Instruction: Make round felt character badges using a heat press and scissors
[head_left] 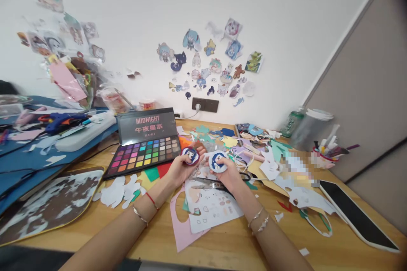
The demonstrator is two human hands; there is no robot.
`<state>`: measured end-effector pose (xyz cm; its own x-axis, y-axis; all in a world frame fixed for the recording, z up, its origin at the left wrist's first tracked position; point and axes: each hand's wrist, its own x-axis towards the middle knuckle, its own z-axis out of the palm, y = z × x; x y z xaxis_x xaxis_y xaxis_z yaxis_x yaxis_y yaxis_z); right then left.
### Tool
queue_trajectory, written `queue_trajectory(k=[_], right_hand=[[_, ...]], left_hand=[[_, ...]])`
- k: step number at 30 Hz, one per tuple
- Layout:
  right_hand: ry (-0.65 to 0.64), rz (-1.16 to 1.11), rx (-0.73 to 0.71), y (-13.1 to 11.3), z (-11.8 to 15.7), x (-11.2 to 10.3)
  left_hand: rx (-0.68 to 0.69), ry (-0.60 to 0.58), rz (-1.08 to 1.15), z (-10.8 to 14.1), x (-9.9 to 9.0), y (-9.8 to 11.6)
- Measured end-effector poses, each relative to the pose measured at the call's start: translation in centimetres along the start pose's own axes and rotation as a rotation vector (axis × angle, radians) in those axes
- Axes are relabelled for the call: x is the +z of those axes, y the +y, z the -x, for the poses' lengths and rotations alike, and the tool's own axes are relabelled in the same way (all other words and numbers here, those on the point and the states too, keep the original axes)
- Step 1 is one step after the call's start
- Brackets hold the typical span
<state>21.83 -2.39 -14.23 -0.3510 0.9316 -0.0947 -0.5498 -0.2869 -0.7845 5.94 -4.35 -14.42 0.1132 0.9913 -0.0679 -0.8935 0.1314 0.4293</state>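
My left hand [182,171] holds a round badge [191,156] with a dark-haired cartoon figure and a dark red rim, its thumb pressed on the front. Close beside it, my right hand [229,174] grips a second round badge [216,163], pale with a blue-haired cartoon figure. Both badges are held apart, above the paper scraps. Below the hands lie scissors [208,183], partly hidden by the right hand, on a printed white sheet [210,209] with small drawings. A cut pink sheet [178,224] sticks out beneath it.
An open eyeshadow palette [144,154] stands at left, near a blue surface with a glue gun [63,122]. Coloured paper scraps cover the middle and right. A tablet [359,214] and a pen cup [321,159] are at right. A plug sits in the wall socket [211,105].
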Motion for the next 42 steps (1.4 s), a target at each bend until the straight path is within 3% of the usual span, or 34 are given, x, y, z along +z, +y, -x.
queue_trajectory(k=[4,9,15,23,28,35,38,42], right_hand=[[0.024,0.079,-0.021,0.0,0.0,0.2],[0.086,0.153,-0.032,0.0,-0.2,0.3],[0.201,0.197,0.008,0.2,0.1,0.7],[0.281,0.280,0.086,0.9,1.2,2.3],[0.215,0.228,0.180,1.9,1.7,2.9],[0.119,0.162,0.153,1.9,1.9,2.6],[0.163,0.172,0.117,1.2,2.0,2.7],[0.221,0.143,0.076,0.3,1.8,2.8]], left_hand=[[-0.002,-0.038,-0.029,-0.4,0.6,-0.7],[0.026,-0.060,-0.286,0.3,0.0,-1.3],[0.027,-0.123,-0.219,1.0,-0.6,-1.6],[0.034,-0.064,-0.137,1.1,0.8,-0.9],[0.048,0.111,-0.224,1.6,0.7,-1.2],[-0.052,0.040,-0.263,2.2,0.8,-1.3],[0.012,0.015,-0.368,2.0,0.6,-1.4],[0.115,0.089,-0.517,1.5,0.1,-1.4]])
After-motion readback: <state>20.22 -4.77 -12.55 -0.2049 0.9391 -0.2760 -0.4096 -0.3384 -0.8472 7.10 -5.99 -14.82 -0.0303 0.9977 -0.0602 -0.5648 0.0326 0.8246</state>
